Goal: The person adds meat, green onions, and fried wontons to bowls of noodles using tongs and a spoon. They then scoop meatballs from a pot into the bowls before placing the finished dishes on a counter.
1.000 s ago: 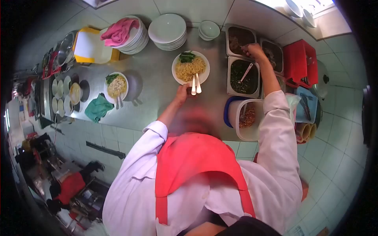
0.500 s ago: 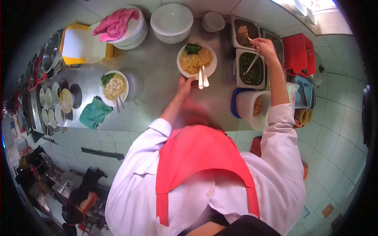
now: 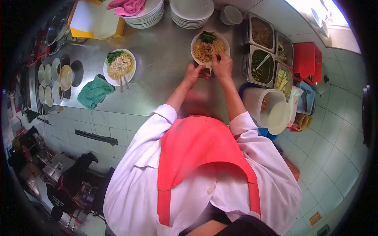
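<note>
Left hand (image 3: pixel 193 74) holds a bowl (image 3: pixel 223 38) of noodles (image 3: pixel 202 52) and greens (image 3: pixel 207 37)

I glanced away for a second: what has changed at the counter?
The right hand has moved left, from the rectangular steel tray of brown topping to the round white bowl of noodles, where brown crumbly topping now lies. The left hand stays at the bowl's near rim; the crumpled green cloth stays beside the other white plate of noodles.

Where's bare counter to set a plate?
Widest: steel counter between left noodle plate and middle noodle plate. Narrow strip: between middle noodle plate and metal trays. Crowded: right end, metal trays and plastic tub; back edge, plate stacks.
</note>
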The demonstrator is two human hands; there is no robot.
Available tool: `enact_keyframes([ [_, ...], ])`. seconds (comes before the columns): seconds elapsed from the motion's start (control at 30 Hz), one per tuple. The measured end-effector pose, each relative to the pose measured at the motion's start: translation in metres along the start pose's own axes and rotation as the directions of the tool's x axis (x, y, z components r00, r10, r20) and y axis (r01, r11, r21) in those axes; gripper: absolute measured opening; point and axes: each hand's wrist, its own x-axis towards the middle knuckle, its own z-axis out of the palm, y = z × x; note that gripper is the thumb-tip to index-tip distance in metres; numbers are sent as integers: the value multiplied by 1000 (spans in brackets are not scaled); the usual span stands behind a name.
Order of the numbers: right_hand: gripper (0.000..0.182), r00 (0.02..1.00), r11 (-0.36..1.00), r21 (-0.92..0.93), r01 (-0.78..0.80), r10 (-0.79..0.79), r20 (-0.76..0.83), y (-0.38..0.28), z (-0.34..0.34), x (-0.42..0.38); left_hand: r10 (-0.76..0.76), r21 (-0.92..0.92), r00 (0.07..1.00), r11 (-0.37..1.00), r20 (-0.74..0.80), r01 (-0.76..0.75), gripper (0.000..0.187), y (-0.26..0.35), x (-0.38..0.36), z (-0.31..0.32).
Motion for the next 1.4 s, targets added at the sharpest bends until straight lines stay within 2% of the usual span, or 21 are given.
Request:
enact_keyframes([
  [0.07,13,985,971,-189,148,-161,-56,-2,2,-6,-12,8,1000,1000,-17,12,40,-1,3,1],
  [0.2,9,975,971,-202,130,-162,-150,6,-5,-6,-13,10,998,1000,-67,13,38,-2,3,5],
  [0.27,5,972,949,-298,105,-161,-171,17,-5,-2,6,38,999,999,-45,-4,38,-2,3,4],
  [0.37,4,966,971,-227,80,-132,-223,15,-13,1,39,64,999,997,-12,-38,38,3,4,7],
  [0.5,5,954,969,-222,108,-164,-251,14,-16,1,23,61,999,998,-24,-22,39,4,1,8],
  [0.57,6,959,964,-173,203,-231,-164,2,-20,-10,35,65,999,997,-40,-32,40,4,-2,9],
  [0.7,6,957,948,-201,248,-272,-103,5,-13,-18,46,85,999,995,-11,-45,41,1,2,5],
  [0.77,8,961,980,-108,165,-185,-205,17,-15,-11,52,74,999,996,-13,-51,42,0,3,5],
  [0.8,8,961,980,-105,167,-185,-205,19,-18,-8,46,62,999,997,-16,-45,42,-2,3,3],
  [0.87,13,982,993,97,61,-42,-187,25,-24,-8,38,39,999,999,-32,-37,42,-8,2,0],
  [0.9,13,980,994,95,61,-42,-195,21,-31,-6,41,15,998,999,-39,-40,42,-8,7,0],
  [0.97,17,979,938,312,-151,187,-87,5,-59,-6,32,33,998,999,-48,-31,43,-6,2,2],
  [1.0,17,964,855,456,-246,263,28,3,-74,-2,31,52,998,998,-62,-28,44,-3,3,4],
  [1.03,17,962,858,451,-245,271,6,7,-89,6,24,50,999,999,-40,-22,44,-3,3,4],
  [1.1,16,977,963,267,-31,85,-193,24,-119,32,-22,57,999,998,-41,24,44,-3,3,1],
  [1.17,20,966,1000,5,-10,11,-258,23,-158,64,-10,55,1000,998,-24,11,45,-6,3,-1],
  [1.23,19,979,949,-302,-91,29,-203,35,-185,99,14,55,1000,998,-13,-13,45,-6,3,-1],
  [1.27,19,977,949,-303,-89,25,-211,40,-190,113,-3,61,1000,998,0,3,46,-4,3,-1],
  [1.33,19,983,803,-567,-185,151,-107,45,-196,137,-8,67,1000,998,15,7,46,-2,4,1],
  [1.4,19,988,753,-639,-154,133,-80,46,-187,148,16,27,1000,1000,-13,-16,47,-3,1,3],
])
